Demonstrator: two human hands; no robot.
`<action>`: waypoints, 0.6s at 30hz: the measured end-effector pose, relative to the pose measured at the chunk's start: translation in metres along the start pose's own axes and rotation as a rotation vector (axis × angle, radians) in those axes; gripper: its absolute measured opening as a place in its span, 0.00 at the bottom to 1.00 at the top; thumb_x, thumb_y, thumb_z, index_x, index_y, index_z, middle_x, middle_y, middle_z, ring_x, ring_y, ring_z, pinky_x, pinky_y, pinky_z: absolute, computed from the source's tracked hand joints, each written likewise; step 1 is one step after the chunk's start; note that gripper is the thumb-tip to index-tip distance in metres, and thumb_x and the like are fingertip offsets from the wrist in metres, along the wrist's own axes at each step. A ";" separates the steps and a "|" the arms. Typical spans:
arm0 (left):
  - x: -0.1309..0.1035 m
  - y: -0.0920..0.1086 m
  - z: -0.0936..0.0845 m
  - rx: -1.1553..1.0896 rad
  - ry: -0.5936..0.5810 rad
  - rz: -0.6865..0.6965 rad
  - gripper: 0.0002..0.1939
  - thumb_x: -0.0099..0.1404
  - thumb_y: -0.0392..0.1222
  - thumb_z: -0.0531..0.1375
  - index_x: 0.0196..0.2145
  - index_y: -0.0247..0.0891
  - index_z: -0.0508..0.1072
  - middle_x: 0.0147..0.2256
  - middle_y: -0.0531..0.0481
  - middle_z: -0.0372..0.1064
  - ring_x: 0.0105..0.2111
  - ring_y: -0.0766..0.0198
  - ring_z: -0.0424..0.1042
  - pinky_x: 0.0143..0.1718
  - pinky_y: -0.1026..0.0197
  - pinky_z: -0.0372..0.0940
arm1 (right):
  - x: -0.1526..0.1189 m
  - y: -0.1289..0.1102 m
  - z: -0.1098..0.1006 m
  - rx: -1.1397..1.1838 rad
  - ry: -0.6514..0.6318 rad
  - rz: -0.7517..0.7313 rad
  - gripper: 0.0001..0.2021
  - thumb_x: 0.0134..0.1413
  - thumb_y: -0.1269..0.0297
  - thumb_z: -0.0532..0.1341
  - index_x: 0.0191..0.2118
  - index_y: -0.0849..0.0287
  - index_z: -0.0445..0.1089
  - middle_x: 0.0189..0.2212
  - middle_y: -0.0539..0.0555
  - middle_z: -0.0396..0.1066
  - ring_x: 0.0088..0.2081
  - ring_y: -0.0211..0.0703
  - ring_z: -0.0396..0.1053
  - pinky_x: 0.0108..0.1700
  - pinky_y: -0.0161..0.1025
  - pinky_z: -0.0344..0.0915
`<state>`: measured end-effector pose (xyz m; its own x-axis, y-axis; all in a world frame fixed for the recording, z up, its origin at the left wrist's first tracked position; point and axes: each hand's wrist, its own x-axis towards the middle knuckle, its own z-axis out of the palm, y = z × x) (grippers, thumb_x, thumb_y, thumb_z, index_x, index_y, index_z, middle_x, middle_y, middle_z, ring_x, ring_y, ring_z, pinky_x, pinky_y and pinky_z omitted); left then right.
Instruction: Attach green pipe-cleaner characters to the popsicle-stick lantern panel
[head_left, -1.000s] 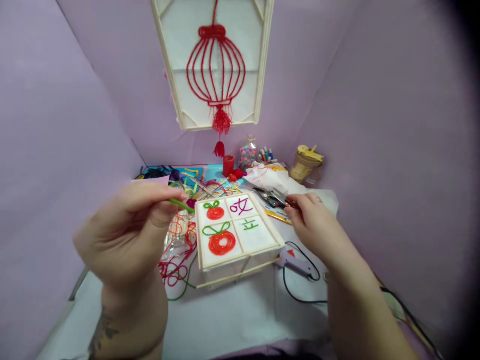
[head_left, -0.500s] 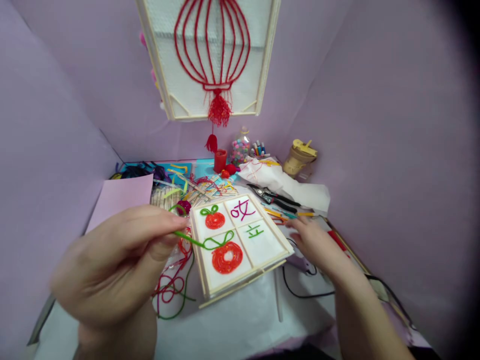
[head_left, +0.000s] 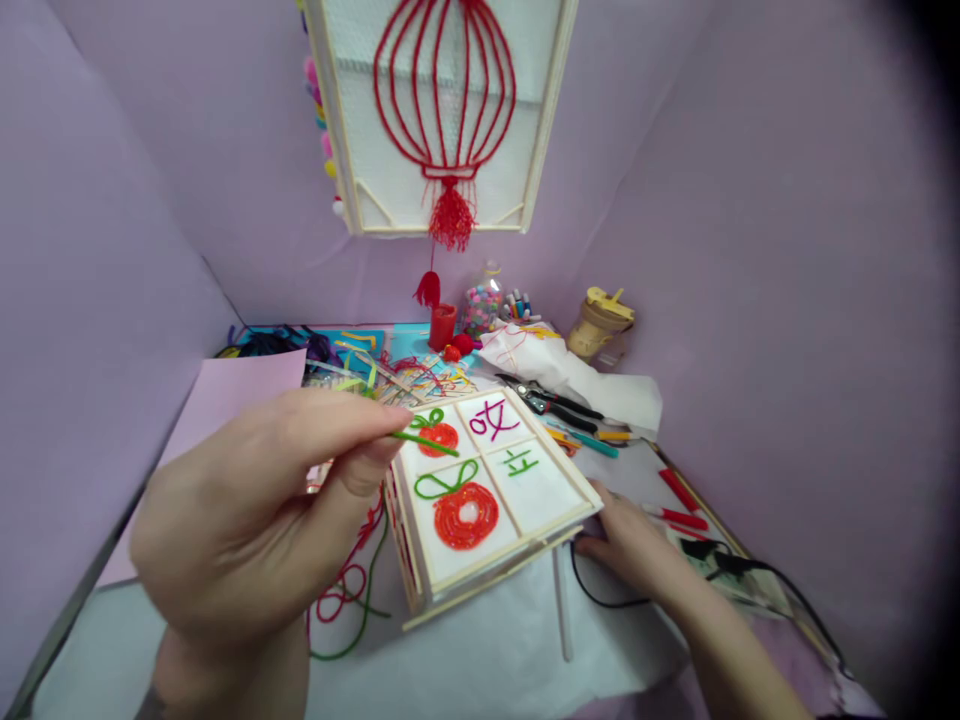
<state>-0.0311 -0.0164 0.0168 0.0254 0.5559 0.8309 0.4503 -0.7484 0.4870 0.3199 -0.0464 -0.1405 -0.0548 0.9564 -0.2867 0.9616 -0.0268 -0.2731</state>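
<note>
Between thumb and forefinger, my left hand [head_left: 277, 510] pinches a thin green cord [head_left: 427, 441], whose short end points right above the wooden-framed box [head_left: 551, 492]. The box's white top is split into panels by thin wooden strips. Two red coiled-yarn fruits with green leaf loops fill the left panels; the lower red fruit [head_left: 466, 516] is the larger. A purple character [head_left: 493, 419] and green strokes [head_left: 520, 461] are on the right panels. At the box's right corner is my right hand [head_left: 634, 540]; its fingers are partly hidden, and what they hold cannot be made out.
Red and green yarn [head_left: 352, 590] trails left of the box. Pruning shears [head_left: 551, 400], a teal pen [head_left: 596, 444] and red markers [head_left: 679, 490] lie to the right. Behind stand a red candle [head_left: 442, 327] and a pompom jar [head_left: 482, 302]. A lantern panel [head_left: 446, 110] hangs above.
My left hand has moved right, and the green cord's end has shifted up from the lower fruit's leaf to the upper fruit. My right hand has moved down from the tools to the box's corner.
</note>
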 end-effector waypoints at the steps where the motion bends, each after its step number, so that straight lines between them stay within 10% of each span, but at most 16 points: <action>1: 0.000 0.001 0.002 0.024 0.007 0.032 0.16 0.61 0.30 0.65 0.43 0.50 0.80 0.37 0.60 0.79 0.31 0.67 0.76 0.35 0.62 0.74 | 0.001 0.001 0.000 0.016 0.004 -0.023 0.28 0.50 0.68 0.62 0.58 0.64 0.63 0.52 0.65 0.71 0.54 0.58 0.68 0.54 0.50 0.64; 10: 0.006 -0.018 0.015 0.080 -0.035 0.131 0.14 0.65 0.30 0.63 0.44 0.49 0.77 0.37 0.59 0.79 0.35 0.66 0.78 0.39 0.62 0.75 | -0.044 0.018 -0.054 0.531 0.215 -0.094 0.21 0.52 0.53 0.64 0.50 0.54 0.69 0.46 0.60 0.74 0.46 0.56 0.73 0.47 0.51 0.70; 18: 0.005 -0.025 0.024 0.046 -0.165 0.173 0.09 0.65 0.33 0.64 0.42 0.43 0.77 0.38 0.55 0.79 0.36 0.66 0.78 0.42 0.64 0.73 | -0.048 -0.045 -0.120 1.094 0.391 -0.092 0.23 0.43 0.37 0.67 0.35 0.51 0.71 0.25 0.53 0.62 0.24 0.44 0.60 0.25 0.42 0.62</action>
<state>-0.0203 0.0137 0.0022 0.2492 0.4756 0.8436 0.4670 -0.8221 0.3255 0.3117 -0.0565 -0.0039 0.1575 0.9872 0.0260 0.2031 -0.0066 -0.9791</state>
